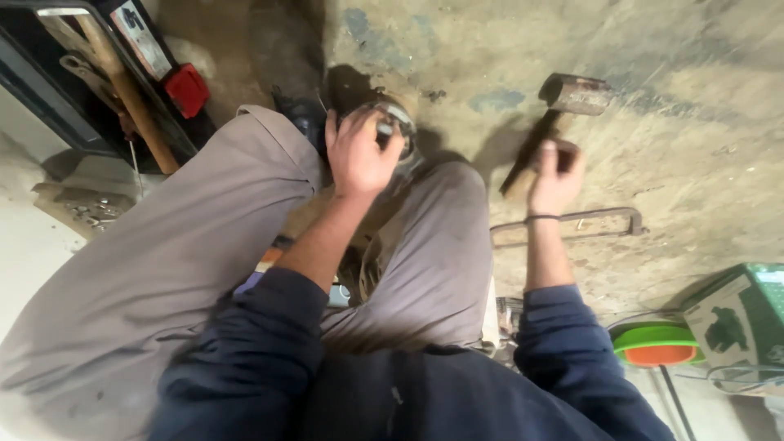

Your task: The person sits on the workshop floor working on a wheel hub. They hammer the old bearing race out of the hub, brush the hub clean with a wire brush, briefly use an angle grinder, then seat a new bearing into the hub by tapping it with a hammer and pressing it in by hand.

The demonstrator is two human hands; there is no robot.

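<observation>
I sit low over a stained concrete floor, knees in grey trousers spread apart. My left hand [359, 153] grips a round metal part [398, 122] held between my knees; its exact shape is blurred. My right hand [555, 173] is closed around the wooden handle of a hammer [563, 106], whose rusty steel head is raised above the floor to the right of the part. A thin band circles my right wrist.
A metal frame, like a hacksaw [604, 220], lies on the floor below my right hand. A green and orange disc [657, 345] and a green box [747, 314] sit at the lower right. A dark tool rack [98, 82] with a wooden handle and a red item stands upper left.
</observation>
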